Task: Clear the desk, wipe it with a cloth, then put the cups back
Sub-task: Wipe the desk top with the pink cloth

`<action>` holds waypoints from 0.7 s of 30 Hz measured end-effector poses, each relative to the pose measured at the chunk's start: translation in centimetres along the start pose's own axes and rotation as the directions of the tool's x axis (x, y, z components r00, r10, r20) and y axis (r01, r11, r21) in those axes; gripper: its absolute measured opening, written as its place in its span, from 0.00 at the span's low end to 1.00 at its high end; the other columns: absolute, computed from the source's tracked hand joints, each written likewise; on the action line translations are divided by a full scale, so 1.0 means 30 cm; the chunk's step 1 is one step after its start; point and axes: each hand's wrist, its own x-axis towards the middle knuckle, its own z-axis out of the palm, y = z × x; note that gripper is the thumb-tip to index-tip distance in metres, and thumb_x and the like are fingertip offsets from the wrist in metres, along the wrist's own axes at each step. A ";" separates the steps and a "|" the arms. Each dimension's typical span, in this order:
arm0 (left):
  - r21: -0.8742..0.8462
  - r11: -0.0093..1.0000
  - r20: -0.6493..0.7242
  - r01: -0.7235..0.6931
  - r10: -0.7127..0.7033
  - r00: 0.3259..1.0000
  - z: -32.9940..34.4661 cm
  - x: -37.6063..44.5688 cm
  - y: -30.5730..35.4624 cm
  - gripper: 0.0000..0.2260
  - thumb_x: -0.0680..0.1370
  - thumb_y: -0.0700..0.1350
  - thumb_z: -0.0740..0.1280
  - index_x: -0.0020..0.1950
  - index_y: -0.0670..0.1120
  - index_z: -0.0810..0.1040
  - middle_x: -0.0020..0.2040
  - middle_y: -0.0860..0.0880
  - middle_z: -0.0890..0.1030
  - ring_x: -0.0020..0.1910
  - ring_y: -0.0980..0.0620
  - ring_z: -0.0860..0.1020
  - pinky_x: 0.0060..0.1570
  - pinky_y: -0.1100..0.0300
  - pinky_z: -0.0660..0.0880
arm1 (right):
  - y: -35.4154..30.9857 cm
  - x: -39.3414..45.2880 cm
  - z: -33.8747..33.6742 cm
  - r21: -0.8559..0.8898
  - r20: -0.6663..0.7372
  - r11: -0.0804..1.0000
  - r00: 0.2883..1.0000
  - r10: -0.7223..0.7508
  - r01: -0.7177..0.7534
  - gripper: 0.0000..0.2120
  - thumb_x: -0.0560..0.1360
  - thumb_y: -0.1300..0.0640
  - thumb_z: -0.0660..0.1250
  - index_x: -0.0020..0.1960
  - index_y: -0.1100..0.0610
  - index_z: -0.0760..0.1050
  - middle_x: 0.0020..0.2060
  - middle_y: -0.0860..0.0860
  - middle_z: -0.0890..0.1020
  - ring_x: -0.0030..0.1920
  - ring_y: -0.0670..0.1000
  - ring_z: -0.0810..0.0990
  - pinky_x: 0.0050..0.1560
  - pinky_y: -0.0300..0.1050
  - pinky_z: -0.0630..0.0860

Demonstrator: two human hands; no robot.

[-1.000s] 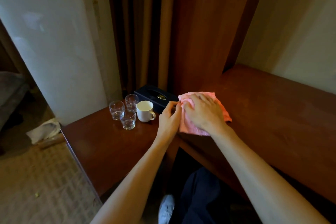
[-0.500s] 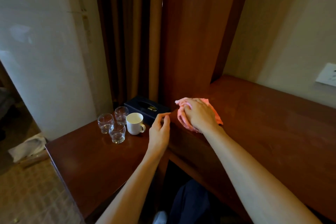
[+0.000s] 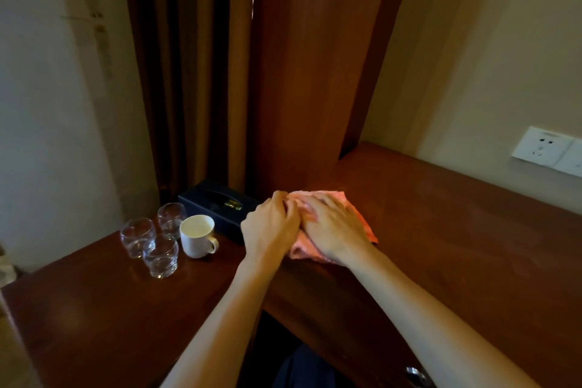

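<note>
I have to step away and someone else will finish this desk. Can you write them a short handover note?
Left hand pinches the near-left edge of the pink cloth; right hand lies flat on it.
The cloth is on the upper desk, by the wooden panel.
Three glasses and the white mug stand on the lower table, beside a dark tissue box.
Done: desk cleared.
Left: finish wiping, put the cups back.

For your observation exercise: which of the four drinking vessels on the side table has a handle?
The white mug, rightmost of the group; the three clear glasses beside it have no handles.
</note>
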 end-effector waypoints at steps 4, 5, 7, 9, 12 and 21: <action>0.130 0.990 0.032 -0.050 0.046 0.998 -0.001 -0.011 0.005 0.18 0.85 0.56 0.52 0.67 0.51 0.74 0.57 0.48 0.83 0.53 0.41 0.82 0.50 0.50 0.74 | 0.056 0.154 -0.007 0.026 -0.152 0.997 0.985 0.082 -0.079 0.18 0.82 0.48 0.55 0.69 0.42 0.75 0.70 0.47 0.76 0.72 0.51 0.70 0.72 0.56 0.66; 0.169 0.982 0.052 -0.080 0.072 0.996 0.001 -0.010 0.002 0.17 0.85 0.56 0.52 0.65 0.51 0.75 0.56 0.48 0.82 0.52 0.42 0.82 0.48 0.50 0.75 | 0.055 0.169 -0.006 0.031 -0.174 0.994 0.979 0.104 -0.100 0.17 0.81 0.50 0.56 0.67 0.44 0.76 0.69 0.48 0.77 0.71 0.52 0.72 0.70 0.56 0.68; 0.207 0.973 0.107 -0.103 0.082 0.991 0.005 0.013 0.002 0.16 0.85 0.55 0.51 0.61 0.48 0.74 0.55 0.47 0.81 0.51 0.42 0.81 0.46 0.49 0.75 | 0.047 0.165 0.001 0.011 -0.191 0.995 0.976 0.101 -0.101 0.17 0.81 0.51 0.56 0.66 0.47 0.76 0.67 0.49 0.79 0.69 0.54 0.74 0.68 0.57 0.71; 0.187 0.976 0.154 -0.113 0.085 0.984 0.018 0.043 0.011 0.16 0.85 0.55 0.51 0.57 0.47 0.73 0.54 0.45 0.80 0.51 0.40 0.81 0.45 0.48 0.72 | 0.055 0.119 0.006 0.001 -0.186 0.999 0.982 0.035 -0.036 0.18 0.80 0.48 0.54 0.66 0.46 0.76 0.65 0.48 0.79 0.68 0.53 0.75 0.67 0.57 0.71; 0.172 0.974 0.117 -0.150 0.131 0.984 0.037 0.064 0.029 0.18 0.85 0.58 0.51 0.56 0.48 0.74 0.52 0.47 0.80 0.50 0.42 0.81 0.46 0.47 0.75 | 0.084 0.075 -0.011 0.064 -0.162 0.997 0.986 -0.039 0.050 0.18 0.81 0.42 0.56 0.67 0.42 0.75 0.66 0.42 0.78 0.69 0.45 0.72 0.70 0.50 0.69; 0.192 0.967 0.123 -0.168 0.146 0.982 0.040 0.080 0.024 0.19 0.84 0.59 0.52 0.60 0.50 0.75 0.50 0.49 0.80 0.46 0.43 0.81 0.48 0.45 0.78 | 0.192 0.357 -0.037 -0.009 -0.173 0.994 0.979 0.107 -0.110 0.17 0.84 0.45 0.57 0.69 0.49 0.74 0.67 0.51 0.76 0.66 0.57 0.75 0.55 0.50 0.69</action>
